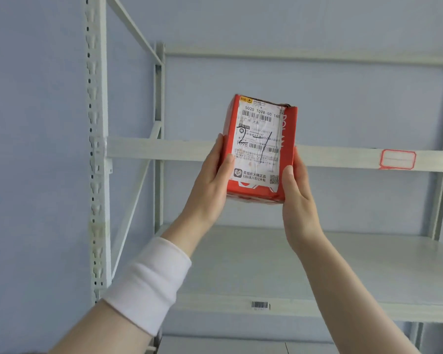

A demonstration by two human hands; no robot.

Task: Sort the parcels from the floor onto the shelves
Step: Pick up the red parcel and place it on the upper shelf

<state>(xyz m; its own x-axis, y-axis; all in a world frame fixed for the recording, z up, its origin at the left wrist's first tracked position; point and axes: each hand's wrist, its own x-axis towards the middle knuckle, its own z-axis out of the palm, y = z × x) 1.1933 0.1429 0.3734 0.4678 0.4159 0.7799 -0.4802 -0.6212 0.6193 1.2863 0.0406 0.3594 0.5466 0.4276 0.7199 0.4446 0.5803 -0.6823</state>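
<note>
A: Red cardboard, is it? The parcel is standing upright in the air, level with the front edge of the upper shelf, touching neither shelf.

B: Yes. The left hand and right hand are clamping its two long sides, fingers closed on the cardboard, thumbs lying on the white shipping label.

A: How is it handling?

B: Stiff and light, I am judging; the box is keeping its shape. The glossy sides are looking slippery, so the lower corners are giving the surest hold.

A: Below it?

B: The lower shelf is lying bare, a barcode sticker sitting on its front edge.
</note>
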